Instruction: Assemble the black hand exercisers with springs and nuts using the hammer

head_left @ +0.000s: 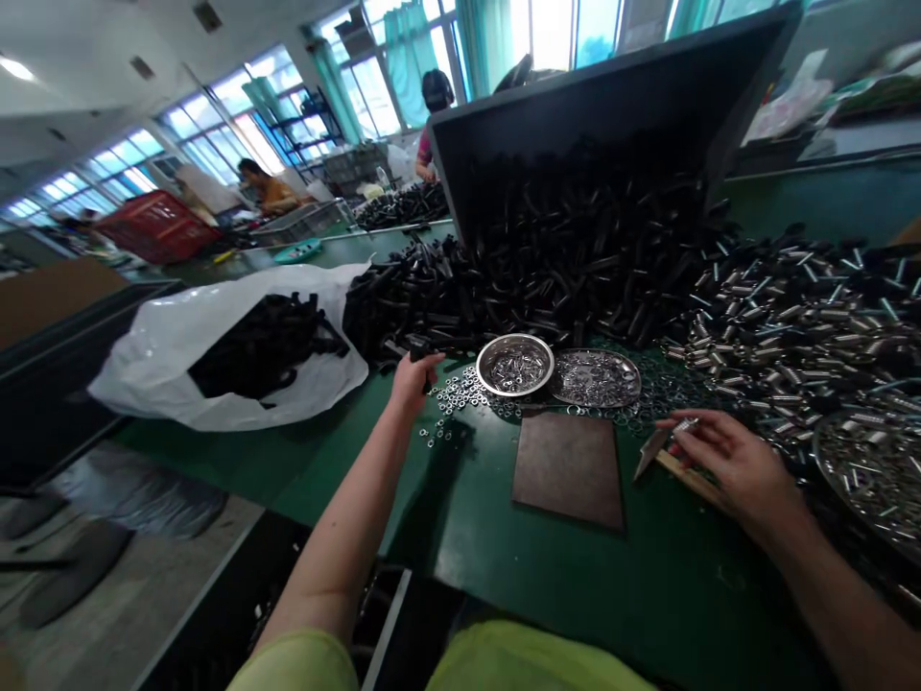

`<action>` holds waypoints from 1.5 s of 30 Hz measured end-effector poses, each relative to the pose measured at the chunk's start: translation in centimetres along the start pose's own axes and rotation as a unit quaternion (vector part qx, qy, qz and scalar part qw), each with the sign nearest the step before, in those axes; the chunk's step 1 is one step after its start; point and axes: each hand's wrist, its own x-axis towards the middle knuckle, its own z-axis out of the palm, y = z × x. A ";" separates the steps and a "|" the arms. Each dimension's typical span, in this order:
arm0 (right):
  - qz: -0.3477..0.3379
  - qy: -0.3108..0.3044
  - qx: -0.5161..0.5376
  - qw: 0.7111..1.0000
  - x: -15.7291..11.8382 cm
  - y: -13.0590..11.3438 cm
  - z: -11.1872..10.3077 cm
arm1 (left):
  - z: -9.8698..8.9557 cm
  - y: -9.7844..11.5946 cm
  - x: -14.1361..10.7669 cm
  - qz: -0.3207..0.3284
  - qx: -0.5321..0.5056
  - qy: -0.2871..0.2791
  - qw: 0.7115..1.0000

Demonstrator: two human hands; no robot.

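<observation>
Silver metal part (pixel 686 426) pinched in right hand (pixel 734 470) fingertips, right of brown square plate (pixel 567 470). Black part (pixel 421 349) pinched in left hand (pixel 412 380), near loose metal rings (pixel 460 389). Steel bowl (pixel 480 379) and shallow tray (pixel 636 389) hold small metal pieces — white plastic bag (pixel 173 331) holds black pieces. Dark bin (pixel 611 115) behind, black pile (pixel 576 264) at its mouth — silver-tipped pile (pixel 798 321) right.

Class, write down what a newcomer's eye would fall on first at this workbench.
Probably the tipped black bin at the back, with a heap of black parts spread before it. Next, the silvery metal parts piled at right and the white plastic bag at left.
</observation>
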 end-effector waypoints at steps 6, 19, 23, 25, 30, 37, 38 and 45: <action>0.001 -0.075 0.035 0.997 -2.6 1.2 5.2 | 0.4 -4.7 -2.8 -0.013 0.152 -0.071 0.986; 0.040 -0.109 0.043 0.992 -5.1 0.6 7.3 | -1.7 -5.4 -9.1 0.028 0.234 -0.049 0.971; 0.025 -0.078 -0.003 0.997 -5.3 0.9 7.7 | -0.9 -6.0 -11.7 0.039 0.263 -0.054 0.963; 0.021 -0.077 -0.025 0.996 -5.4 1.0 8.1 | 0.6 -5.4 -12.4 0.060 0.269 -0.067 0.959; 0.019 -0.118 -0.013 0.993 -5.3 0.6 8.6 | 4.6 -1.3 -9.3 0.127 0.293 -0.054 0.946; 0.031 -0.118 0.005 0.992 -4.8 0.5 8.7 | 9.8 2.4 -1.2 0.162 0.380 -0.137 0.901; 0.030 -0.118 0.005 0.993 -4.7 0.6 8.7 | 10.4 2.4 -0.7 0.157 0.391 -0.146 0.895; 0.033 -0.117 0.025 0.992 -4.6 0.8 8.5 | 11.8 1.9 -0.8 0.140 0.417 -0.168 0.882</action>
